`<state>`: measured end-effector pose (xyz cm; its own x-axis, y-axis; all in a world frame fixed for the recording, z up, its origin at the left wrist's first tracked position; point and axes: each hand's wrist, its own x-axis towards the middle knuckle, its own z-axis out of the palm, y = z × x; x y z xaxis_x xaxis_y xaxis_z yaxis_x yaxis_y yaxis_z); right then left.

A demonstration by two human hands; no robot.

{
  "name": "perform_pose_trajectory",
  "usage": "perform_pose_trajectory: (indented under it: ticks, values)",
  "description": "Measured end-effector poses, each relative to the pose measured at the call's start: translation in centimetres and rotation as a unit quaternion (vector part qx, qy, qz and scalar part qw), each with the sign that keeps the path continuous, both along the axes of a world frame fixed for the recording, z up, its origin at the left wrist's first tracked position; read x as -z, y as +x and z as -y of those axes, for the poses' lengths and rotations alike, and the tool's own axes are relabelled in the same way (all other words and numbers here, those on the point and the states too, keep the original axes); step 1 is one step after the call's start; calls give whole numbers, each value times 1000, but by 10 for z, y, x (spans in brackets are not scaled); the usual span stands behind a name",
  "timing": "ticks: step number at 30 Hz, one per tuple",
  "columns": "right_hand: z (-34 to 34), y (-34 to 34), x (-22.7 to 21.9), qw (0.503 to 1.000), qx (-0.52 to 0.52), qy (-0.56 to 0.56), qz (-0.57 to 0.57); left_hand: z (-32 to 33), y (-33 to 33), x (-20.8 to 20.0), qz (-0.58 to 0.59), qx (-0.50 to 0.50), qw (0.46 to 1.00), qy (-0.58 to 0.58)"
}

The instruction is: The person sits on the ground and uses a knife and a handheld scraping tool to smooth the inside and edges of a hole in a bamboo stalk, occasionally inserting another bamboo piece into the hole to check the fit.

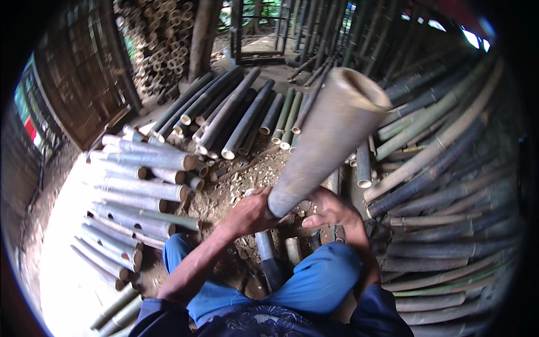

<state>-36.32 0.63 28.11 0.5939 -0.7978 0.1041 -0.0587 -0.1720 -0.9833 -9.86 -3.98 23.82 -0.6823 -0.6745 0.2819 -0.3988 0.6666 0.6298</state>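
A big bamboo tube comes up close to the camera. It is thick, grey-brown and smooth. Its open top end is hollow, with a pale rim. It leans up and to the right, and its lower end sits between the two hands, above the knees in blue trousers.

The left hand is wrapped around the low end of the tube, with its grip pressed tight on it. The right hand is at the other side of the low end. Its fingers curl next to the tube and seem to touch it, but I cannot tell if its grip is closed on it.

Under the hands is dirt ground with small chips. Two short bamboo bits stand just under the hands, between the knees.

To the left lies a pile of pale cut bamboo pieces, bright in the sun. Ahead lie dark green bamboo poles side by side, cut ends facing the person. To the right is a big stack of long bamboo poles, brown and green. Far back on the left is a heap of stacked round bamboo ends. At the far left edge is a flat thing with red and green patches, too blurred to tell what it is.
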Motion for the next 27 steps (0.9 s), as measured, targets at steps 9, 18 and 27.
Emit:
perform_pose_trajectory:
  ticks: [9,18,27]
  values:
    - [10,43,-24,994,99,-36,-9,22,16,7,-31,57,995,81]
    - [21,23,2,991,118,28,61,6,-20,89,-175,-25,966,189]
    - [0,31,33,963,236,-6,130,-27,-52,125,-220,-133,952,166]
